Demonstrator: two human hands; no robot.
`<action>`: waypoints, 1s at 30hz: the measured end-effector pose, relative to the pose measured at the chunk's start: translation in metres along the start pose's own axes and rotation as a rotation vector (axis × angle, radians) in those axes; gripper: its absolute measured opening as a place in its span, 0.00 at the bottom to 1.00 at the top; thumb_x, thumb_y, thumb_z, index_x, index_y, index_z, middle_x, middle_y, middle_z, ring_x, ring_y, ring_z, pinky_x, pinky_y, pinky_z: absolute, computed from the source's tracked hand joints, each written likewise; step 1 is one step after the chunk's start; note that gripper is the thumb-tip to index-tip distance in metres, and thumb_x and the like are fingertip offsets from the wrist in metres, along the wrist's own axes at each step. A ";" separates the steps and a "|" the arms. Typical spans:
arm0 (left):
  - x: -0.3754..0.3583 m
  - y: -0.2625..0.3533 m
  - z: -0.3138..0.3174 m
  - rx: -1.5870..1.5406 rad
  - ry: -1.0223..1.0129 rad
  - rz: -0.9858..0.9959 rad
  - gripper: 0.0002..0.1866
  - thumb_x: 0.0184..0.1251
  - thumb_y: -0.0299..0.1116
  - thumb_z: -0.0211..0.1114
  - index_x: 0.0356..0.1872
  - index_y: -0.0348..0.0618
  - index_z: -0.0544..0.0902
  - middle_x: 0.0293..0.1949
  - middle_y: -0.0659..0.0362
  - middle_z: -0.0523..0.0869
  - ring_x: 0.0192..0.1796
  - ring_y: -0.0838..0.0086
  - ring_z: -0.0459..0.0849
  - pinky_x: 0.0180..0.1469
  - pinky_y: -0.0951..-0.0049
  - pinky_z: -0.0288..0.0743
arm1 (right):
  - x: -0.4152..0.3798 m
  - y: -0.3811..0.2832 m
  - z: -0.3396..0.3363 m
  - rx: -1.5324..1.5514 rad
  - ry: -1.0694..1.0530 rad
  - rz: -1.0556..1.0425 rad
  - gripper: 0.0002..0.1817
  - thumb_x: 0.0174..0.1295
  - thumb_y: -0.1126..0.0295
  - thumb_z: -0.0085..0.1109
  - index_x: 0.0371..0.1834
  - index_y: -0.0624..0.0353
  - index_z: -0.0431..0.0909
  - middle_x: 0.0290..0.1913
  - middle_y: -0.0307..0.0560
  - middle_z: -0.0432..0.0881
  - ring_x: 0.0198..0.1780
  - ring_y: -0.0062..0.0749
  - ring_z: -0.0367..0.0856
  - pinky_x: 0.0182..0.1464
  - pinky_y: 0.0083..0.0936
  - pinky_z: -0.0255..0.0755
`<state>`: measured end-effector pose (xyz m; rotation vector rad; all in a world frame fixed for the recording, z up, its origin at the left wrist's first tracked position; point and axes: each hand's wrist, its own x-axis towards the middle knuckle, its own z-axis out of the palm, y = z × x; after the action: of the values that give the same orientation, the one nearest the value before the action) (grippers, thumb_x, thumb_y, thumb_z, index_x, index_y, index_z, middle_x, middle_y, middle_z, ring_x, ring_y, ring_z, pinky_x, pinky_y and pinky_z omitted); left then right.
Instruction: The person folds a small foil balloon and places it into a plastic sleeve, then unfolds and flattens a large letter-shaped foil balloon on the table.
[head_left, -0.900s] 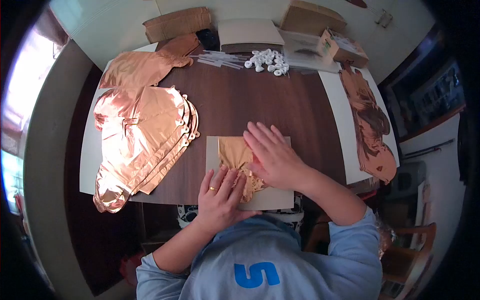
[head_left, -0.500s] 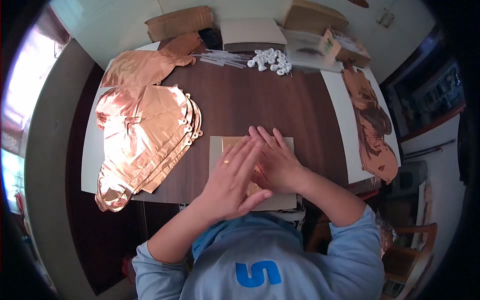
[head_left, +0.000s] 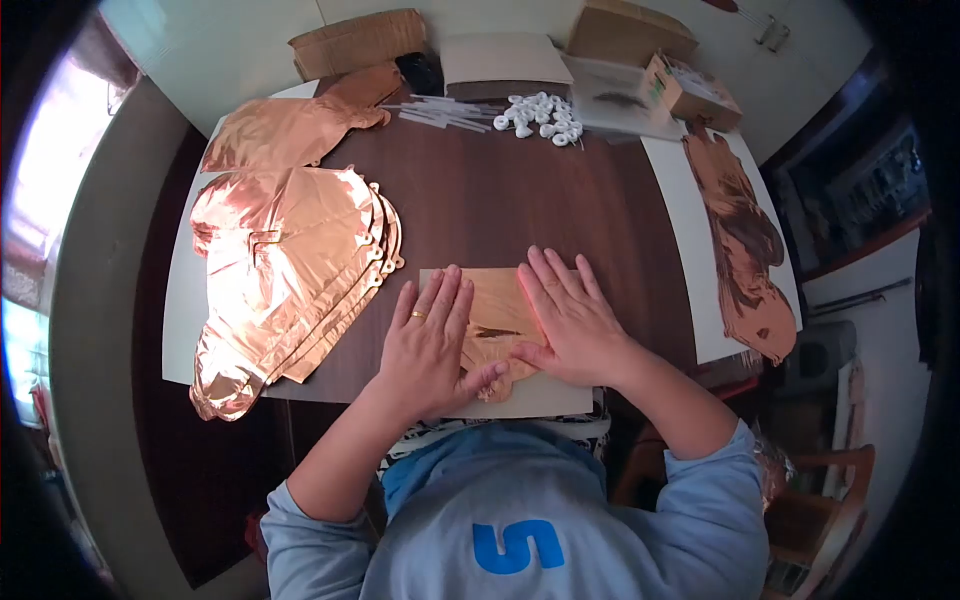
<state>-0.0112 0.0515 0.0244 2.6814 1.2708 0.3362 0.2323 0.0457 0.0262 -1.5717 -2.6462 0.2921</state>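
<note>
In the head view a folded rose-gold foil balloon (head_left: 495,310) lies on a pale card (head_left: 550,402) at the table's near edge. My left hand (head_left: 428,340), with a ring on one finger, rests flat over the foil's left side. Across from it, my right hand (head_left: 580,325) lies flat on the right side, its thumb reaching in over the foil. Both hands have their fingers stretched out and grip nothing. Between them the middle of the foil shows, with a crease and a small tail at the near end. The hands cover both side edges.
A shiny stack of flat foil balloons (head_left: 290,260) lies at left, with more foil (head_left: 270,130) behind. Folded foil pieces (head_left: 735,230) lie on white board at right. White straws (head_left: 445,112), small white ribbon rolls (head_left: 540,118) and an open box (head_left: 695,90) stand at the back.
My hands have parted from their overlapped position over the foil. The left has moved left and the right slightly right, both now flat, uncovering the foil's middle.
</note>
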 end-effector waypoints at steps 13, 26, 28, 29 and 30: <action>0.026 -0.026 -0.007 -0.291 0.051 0.241 0.22 0.67 0.34 0.63 0.61 0.38 0.79 0.65 0.47 0.78 0.71 0.52 0.72 0.74 0.49 0.62 | -0.001 -0.001 -0.002 0.004 0.011 -0.006 0.52 0.68 0.35 0.47 0.80 0.70 0.46 0.82 0.67 0.43 0.83 0.58 0.39 0.80 0.57 0.31; 0.028 -0.031 -0.008 -0.322 0.066 0.256 0.20 0.66 0.30 0.63 0.59 0.38 0.80 0.64 0.47 0.79 0.70 0.52 0.73 0.73 0.51 0.63 | -0.033 -0.047 -0.016 0.306 0.315 -0.217 0.27 0.50 0.60 0.75 0.52 0.59 0.79 0.55 0.50 0.78 0.60 0.47 0.75 0.66 0.47 0.66; 0.027 -0.032 -0.008 -0.332 0.061 0.254 0.19 0.66 0.30 0.62 0.58 0.38 0.81 0.63 0.47 0.79 0.70 0.52 0.73 0.73 0.51 0.63 | -0.031 -0.051 -0.005 0.434 0.357 -0.133 0.26 0.50 0.62 0.75 0.52 0.59 0.78 0.55 0.49 0.78 0.58 0.47 0.76 0.63 0.43 0.69; 0.028 -0.033 -0.007 -0.333 0.065 0.256 0.19 0.66 0.30 0.62 0.57 0.38 0.81 0.63 0.47 0.80 0.69 0.53 0.74 0.72 0.52 0.64 | -0.029 -0.050 -0.004 0.424 0.354 -0.122 0.25 0.50 0.63 0.74 0.51 0.59 0.79 0.54 0.49 0.78 0.57 0.47 0.76 0.62 0.42 0.70; 0.027 -0.034 -0.007 -0.334 0.067 0.259 0.18 0.67 0.30 0.62 0.57 0.38 0.81 0.63 0.47 0.80 0.69 0.53 0.74 0.72 0.52 0.64 | -0.026 -0.048 -0.004 0.416 0.353 -0.110 0.24 0.50 0.63 0.74 0.50 0.59 0.79 0.52 0.49 0.78 0.56 0.46 0.76 0.61 0.40 0.70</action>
<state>-0.0213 0.0945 0.0268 2.5578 0.7942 0.6151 0.2038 0.0016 0.0404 -1.2143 -2.2140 0.4728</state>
